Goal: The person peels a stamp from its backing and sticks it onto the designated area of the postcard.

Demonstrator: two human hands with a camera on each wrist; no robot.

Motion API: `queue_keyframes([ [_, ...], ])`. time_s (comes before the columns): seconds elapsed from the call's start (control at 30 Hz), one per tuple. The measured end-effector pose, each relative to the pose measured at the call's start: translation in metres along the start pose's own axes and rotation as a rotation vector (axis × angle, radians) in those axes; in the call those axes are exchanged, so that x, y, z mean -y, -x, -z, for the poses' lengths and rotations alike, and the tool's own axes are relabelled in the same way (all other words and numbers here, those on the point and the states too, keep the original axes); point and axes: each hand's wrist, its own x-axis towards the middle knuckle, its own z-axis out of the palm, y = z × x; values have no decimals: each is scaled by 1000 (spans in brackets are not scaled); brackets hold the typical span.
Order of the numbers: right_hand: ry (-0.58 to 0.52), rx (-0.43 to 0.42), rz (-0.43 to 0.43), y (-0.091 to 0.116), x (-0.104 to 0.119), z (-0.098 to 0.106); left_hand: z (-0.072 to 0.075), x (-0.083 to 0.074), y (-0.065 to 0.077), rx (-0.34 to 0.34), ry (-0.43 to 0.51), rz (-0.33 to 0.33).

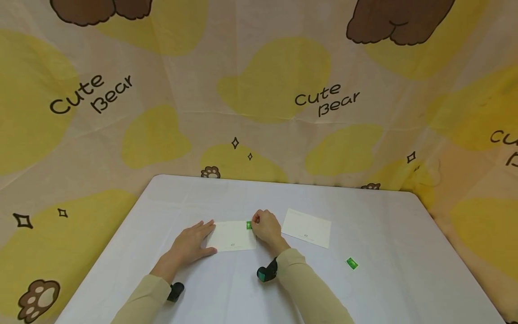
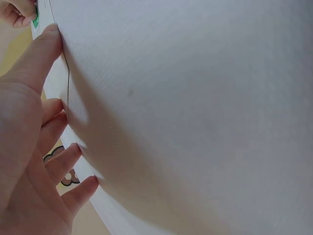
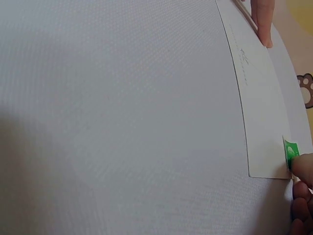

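Sleeves (image 1: 315, 288) nearest; left hand (image 1: 190, 245) spread at card (image 1: 230, 238) edge, right hand (image 1: 267, 227) pinching stamp (image 1: 248, 225); tabletop (image 1: 226, 195) room beyond.

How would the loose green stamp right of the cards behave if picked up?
The stamp is probably very light, being so small. It may resist fingertips, since it lies flat on the table. Rectangular, it seems unlikely to roll.

We cannot read the tiny print (image 1: 232, 245) on the left card (image 1: 230, 234). At that card's far right corner, the right hand (image 1: 267, 226) covers part of the green stamp (image 1: 248, 225).
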Motion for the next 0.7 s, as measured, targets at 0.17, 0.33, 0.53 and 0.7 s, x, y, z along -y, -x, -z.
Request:
queue_keyframes([
  [0.17,21,0,11,1,1,1,-1,0,-1,3,-6,5],
  [0.33,-14,14,16,1,0,3,0,-1,-1,5,0,8],
  [0.53,-108,86,61,0,-7,8,2,-2,0,10,2,14],
  [0.7,-140,117,107,2,-11,15,1,-1,1,-3,-2,5],
])
